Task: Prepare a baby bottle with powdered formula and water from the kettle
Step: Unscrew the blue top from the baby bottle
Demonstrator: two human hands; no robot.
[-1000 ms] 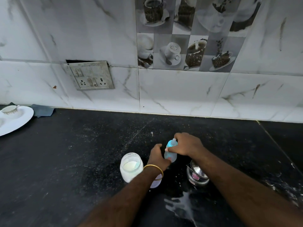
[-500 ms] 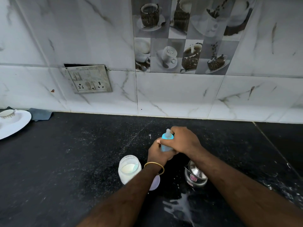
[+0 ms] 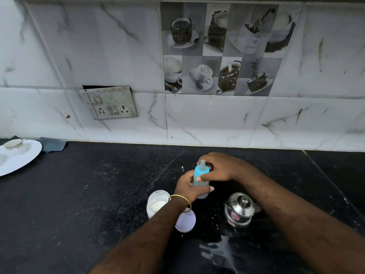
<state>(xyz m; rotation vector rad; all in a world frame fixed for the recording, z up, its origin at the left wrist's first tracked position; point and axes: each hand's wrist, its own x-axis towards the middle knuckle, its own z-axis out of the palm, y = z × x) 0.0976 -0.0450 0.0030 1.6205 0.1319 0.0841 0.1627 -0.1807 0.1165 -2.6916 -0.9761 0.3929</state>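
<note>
A small baby bottle (image 3: 203,189) with a blue collar and clear teat (image 3: 201,169) stands upright above the black counter. My left hand (image 3: 187,186) is wrapped around the bottle's body. My right hand (image 3: 221,167) grips the blue collar from the right, fingers curled round it. An open jar of white formula powder (image 3: 156,204) sits just left of my left wrist. A small steel kettle (image 3: 240,210) with its lid on stands under my right forearm. A lilac lid (image 3: 186,221) lies beneath my left wrist.
White liquid is spilled on the black counter (image 3: 79,194) near the front, below the kettle. A white plate (image 3: 21,157) holding a cup sits at far left, with a grey cloth (image 3: 52,144) behind it. A socket plate (image 3: 112,102) is on the tiled wall.
The bottle has been brought upright and lifted slightly away from me. My right hand has shifted round the blue collar while my left keeps hold of the body.
</note>
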